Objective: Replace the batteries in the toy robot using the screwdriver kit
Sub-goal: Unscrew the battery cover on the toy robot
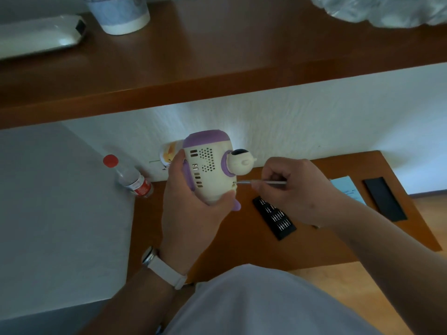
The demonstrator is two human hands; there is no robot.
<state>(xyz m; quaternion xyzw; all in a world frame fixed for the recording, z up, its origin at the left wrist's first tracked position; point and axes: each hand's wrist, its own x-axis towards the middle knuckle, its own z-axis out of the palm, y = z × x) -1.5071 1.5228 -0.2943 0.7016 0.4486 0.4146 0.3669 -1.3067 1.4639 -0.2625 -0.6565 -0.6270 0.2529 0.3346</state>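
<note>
Left grip (193, 213) is wrapping the toy robot (210, 170), held above the worktop (242, 250); right grip (290, 192) is pinching the screwdriver (263, 182), tip meeting its lower edge. Prob. loosening a screw: best holding shaft square, pressing in, turning slow.

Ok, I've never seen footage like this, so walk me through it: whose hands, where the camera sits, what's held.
There is one picture, from a camera worn on the person's head, looking down; no machine, just two bare hands. The left hand grips a cream and purple plastic toy robot above a low brown wooden table. The right hand pinches a thin silver screwdriver, its tip at the toy's lower edge. On the table lie a black tray of screwdriver bits and a flat black rectangular panel.
</note>
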